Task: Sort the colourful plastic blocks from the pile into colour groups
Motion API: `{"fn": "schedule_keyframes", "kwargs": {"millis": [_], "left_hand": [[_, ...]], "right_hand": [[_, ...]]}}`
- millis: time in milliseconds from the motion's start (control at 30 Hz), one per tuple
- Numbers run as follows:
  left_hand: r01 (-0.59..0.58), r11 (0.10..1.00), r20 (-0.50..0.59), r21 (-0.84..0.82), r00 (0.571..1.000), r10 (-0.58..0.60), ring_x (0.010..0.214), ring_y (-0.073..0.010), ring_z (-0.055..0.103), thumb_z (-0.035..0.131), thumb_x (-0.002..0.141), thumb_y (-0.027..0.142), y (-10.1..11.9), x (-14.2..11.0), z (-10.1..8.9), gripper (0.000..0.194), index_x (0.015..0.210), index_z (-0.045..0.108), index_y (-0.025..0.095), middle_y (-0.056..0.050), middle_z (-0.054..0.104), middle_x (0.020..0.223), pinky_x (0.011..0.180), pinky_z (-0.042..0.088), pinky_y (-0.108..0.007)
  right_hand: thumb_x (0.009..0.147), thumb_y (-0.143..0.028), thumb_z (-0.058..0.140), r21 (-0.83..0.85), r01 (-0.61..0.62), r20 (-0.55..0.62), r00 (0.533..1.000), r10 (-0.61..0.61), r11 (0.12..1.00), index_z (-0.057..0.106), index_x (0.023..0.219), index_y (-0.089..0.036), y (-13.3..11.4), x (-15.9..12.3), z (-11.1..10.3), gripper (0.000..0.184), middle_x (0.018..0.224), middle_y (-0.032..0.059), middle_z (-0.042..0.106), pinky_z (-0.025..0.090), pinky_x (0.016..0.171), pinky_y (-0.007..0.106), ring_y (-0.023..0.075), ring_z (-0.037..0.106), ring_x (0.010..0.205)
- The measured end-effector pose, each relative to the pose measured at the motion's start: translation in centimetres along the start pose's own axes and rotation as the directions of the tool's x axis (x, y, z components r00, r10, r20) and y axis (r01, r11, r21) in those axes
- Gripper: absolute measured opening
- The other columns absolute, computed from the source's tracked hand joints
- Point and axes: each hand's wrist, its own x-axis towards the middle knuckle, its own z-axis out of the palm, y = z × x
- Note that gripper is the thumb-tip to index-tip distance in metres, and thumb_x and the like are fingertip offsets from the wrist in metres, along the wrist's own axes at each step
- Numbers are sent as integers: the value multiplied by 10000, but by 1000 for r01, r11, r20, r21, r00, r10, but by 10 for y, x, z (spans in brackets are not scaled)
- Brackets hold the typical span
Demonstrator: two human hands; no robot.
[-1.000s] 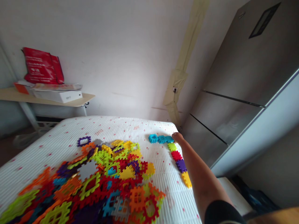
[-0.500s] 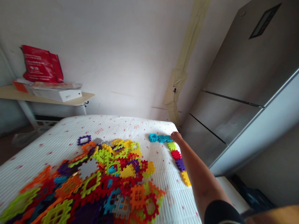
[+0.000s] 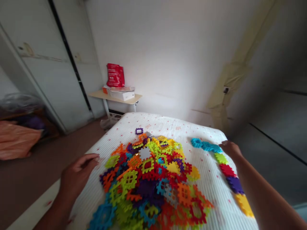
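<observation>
A row of interlocking plastic building pieces runs along the right side of the bed-like white surface: a yellow piece [image 3: 244, 205], a purple piece [image 3: 235, 184], a red piece [image 3: 227, 170] and a lime green piece [image 3: 221, 158]. Blue building pieces [image 3: 208, 146] extend leftward from its far end. My right hand [image 3: 231, 149] is at the right end of the blue ones, its fingers closed against that corner. Left of a big heap of mixed building pieces [image 3: 146, 182], my left hand [image 3: 78, 172] hovers with bent fingers, thumb and forefinger slightly apart, nothing visible between them.
The white quilted cover [image 3: 165, 123] has small red dots. Behind it, a small table [image 3: 96, 93] bears a white box [image 3: 122, 95] and a red bag [image 3: 115, 75]. A grey refrigerator [image 3: 275, 134] stands close on the right; a taped wall socket [image 3: 226, 89] is beyond.
The view has swung left, bringing my left hand and the cupboard doors into sight. My right hand stays at the corner of the blue building pieces.
</observation>
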Motion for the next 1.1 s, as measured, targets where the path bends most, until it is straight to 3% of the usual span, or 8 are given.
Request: {"fn": "schedule_keyframes", "kwargs": {"millis": [100, 233, 333, 467, 567, 667, 767, 1100], "left_hand": [[-45, 999, 93, -3, 995, 45, 737, -175, 633, 626, 641, 436, -14, -11, -4, 270, 790, 684, 218, 10, 710, 791, 664, 478, -239], [-182, 983, 302, 23, 938, 167, 659, -154, 599, 569, 724, 382, -18, -32, -13, 197, 730, 660, 208, -5, 667, 699, 618, 452, -237], [-280, 959, 478, -50, 836, 269, 666, -141, 576, 528, 768, 334, -16, -48, -22, 182, 702, 622, 192, -17, 632, 707, 635, 443, -238], [-370, 915, 645, -162, 662, 382, 752, -154, 560, 599, 726, 418, -18, -70, -29, 255, 867, 621, 207, -30, 612, 847, 694, 448, -256], [-447, 887, 698, -114, 599, 392, 944, -208, 546, 699, 624, 449, -24, -83, -30, 472, 1037, 582, 251, -42, 584, 1052, 834, 443, -304], [-502, 864, 702, -35, 603, 378, 1112, -246, 478, 741, 557, 309, -29, -90, -27, 616, 1137, 532, 295, -35, 516, 1232, 960, 392, -345], [-497, 868, 679, 0, 638, 365, 1109, -238, 485, 685, 556, 185, -28, -92, -24, 614, 1140, 534, 296, -31, 535, 1221, 969, 391, -347], [-381, 912, 520, -152, 754, 402, 978, -221, 577, 667, 646, 287, -34, -97, -24, 395, 1039, 625, 272, -54, 614, 1078, 849, 463, -297]], "right_hand": [[818, -297, 501, 54, -76, -83, 993, 81, 996, 654, 1079, -78, 13, -2, 3, 374, 1034, 201, 659, 478, 627, 347, 293, 646, 858], [830, -323, 465, 123, 158, -405, 909, -96, 980, 669, 1002, -153, 18, -26, 5, 317, 895, 155, 672, 458, 614, 372, 281, 636, 782], [863, -386, 447, 130, 351, -574, 789, -218, 928, 647, 971, -228, 6, -64, -2, 277, 916, 127, 659, 437, 569, 363, 259, 634, 723], [879, -403, 440, 15, 504, -606, 692, -393, 864, 623, 960, -238, -18, -119, -12, 259, 918, 102, 665, 429, 508, 336, 249, 642, 724], [893, -393, 429, -18, 630, -639, 590, -493, 776, 624, 955, -194, -33, -149, -12, 286, 905, 106, 667, 470, 585, 334, 238, 641, 764], [881, -334, 475, 1, 721, -659, 522, -542, 693, 622, 969, -173, -45, -169, -6, 235, 906, 92, 669, 486, 720, 342, 213, 636, 791], [869, -267, 506, 38, 776, -627, 509, -589, 630, 614, 1010, -183, -56, -182, 5, 196, 943, 79, 669, 476, 768, 348, 202, 631, 821], [881, -214, 475, 64, 849, -545, 470, -694, 524, 616, 1033, -204, -79, -196, 26, 207, 965, 88, 676, 477, 743, 378, 209, 627, 823]]}}
